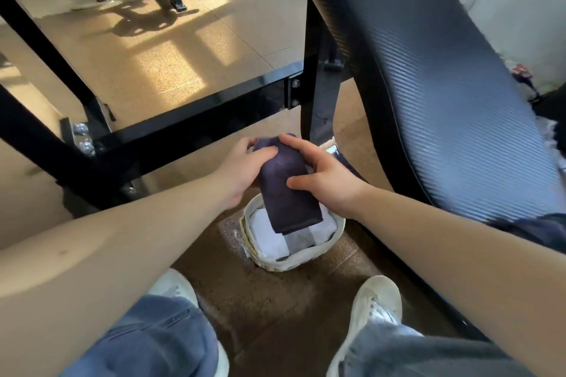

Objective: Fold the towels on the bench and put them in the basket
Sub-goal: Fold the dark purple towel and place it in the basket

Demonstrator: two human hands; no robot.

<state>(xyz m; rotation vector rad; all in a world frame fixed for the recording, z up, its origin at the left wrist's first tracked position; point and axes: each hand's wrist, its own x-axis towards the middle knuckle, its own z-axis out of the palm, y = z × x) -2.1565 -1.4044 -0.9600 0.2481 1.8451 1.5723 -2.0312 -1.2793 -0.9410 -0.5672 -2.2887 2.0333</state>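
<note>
Both hands hold one folded navy towel [288, 193] just above the basket [275, 265], which stands on the floor [275, 315] between the person's shoes [376, 300] and the black frame [199, 113].

The left hand [242, 171] grips the towel's far left edge, thumb lying over the top and fingers curled round behind. The right hand [324, 180] clamps the other side, fingers spread across the upper face and thumb pressed against the near edge. Holding it from both sides likely keeps the folds from springing open while it is carried down.

The towel hangs tilted, its near end dipping inside the rim and its far end raised. That slant suits sliding it in lengthwise on top of what is already there: a white towel [269, 242] lying flat, with a grey towel [298, 240] across it.

By my reading the fold is finished and this is the placing step. The next move calls for lowering the far end level and letting go with both hands together, so the bundle settles flat.

The padded tabletop [444, 86] rises at the right. Pale and dark cloth shows at its far right edge, perhaps more towels waiting, though the view there is too blurred to be sure.
</note>
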